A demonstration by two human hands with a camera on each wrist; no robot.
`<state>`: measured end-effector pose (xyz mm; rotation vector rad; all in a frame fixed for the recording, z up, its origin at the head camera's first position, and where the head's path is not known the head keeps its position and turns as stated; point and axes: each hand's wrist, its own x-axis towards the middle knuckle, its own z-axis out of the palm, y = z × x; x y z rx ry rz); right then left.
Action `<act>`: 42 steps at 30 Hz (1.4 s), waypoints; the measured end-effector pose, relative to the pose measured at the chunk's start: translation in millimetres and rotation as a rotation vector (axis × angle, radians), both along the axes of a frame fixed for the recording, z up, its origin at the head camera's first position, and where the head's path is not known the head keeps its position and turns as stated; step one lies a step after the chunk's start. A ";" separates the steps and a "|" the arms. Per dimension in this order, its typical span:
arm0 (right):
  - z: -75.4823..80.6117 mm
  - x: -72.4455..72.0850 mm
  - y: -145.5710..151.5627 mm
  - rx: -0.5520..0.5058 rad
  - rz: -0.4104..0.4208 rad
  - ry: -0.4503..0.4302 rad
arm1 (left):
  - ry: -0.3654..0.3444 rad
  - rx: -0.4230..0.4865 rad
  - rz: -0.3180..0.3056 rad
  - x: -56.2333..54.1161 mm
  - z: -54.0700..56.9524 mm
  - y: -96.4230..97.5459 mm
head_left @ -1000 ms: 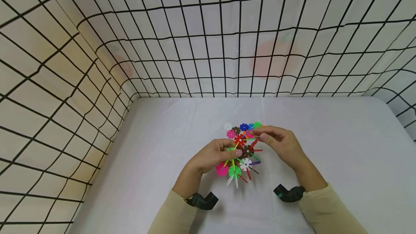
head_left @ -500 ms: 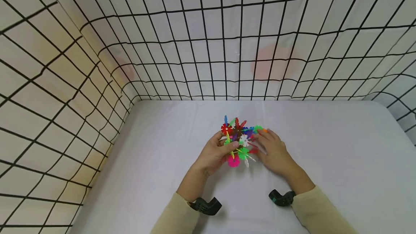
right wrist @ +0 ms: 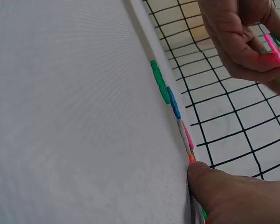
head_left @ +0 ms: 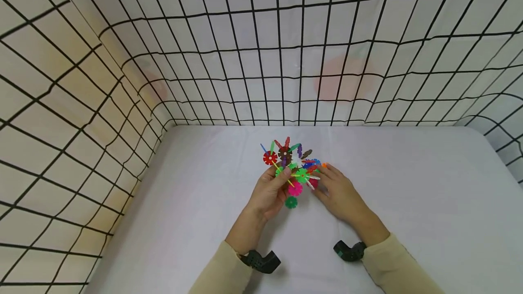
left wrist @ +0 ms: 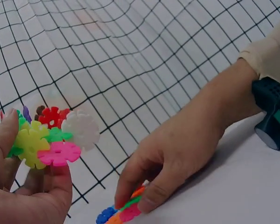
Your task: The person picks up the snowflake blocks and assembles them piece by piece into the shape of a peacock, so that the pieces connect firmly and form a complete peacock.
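My left hand (head_left: 264, 196) grips a spiky cluster of interlocking flower-shaped plastic discs (head_left: 302, 175), thumb over the front, in the head view. Yellow, pink, white and red discs of that cluster (left wrist: 33, 145) show in the left wrist view. To its right, my right hand (head_left: 345, 194) reaches low with its fingers over several loose discs (left wrist: 106, 215) on the table; fingertips and thumb touch orange, green and pink ones. In the right wrist view, a green disc (right wrist: 159, 83) and a blue disc (right wrist: 174, 102) lie flat beyond the thumb (right wrist: 203, 175).
A white cloth covers the table (head_left: 196, 171). Black wire mesh (head_left: 261, 65) stands along the back and both sides. A dark green disc (head_left: 291, 202) lies near the left hand. Each wrist wears a dark camera (head_left: 264, 262).
The cluster has turned and risen away from me in the left hand, leaving a dark green disc in view below it. My right hand has lowered its fingers onto the loose discs.
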<state>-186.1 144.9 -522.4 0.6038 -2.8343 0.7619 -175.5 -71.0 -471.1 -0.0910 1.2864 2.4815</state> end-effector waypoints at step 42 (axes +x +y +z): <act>40.0 13.8 -0.6 -0.984 0.085 -0.086 | 0.058 0.060 0.009 3.7 2.1 2.8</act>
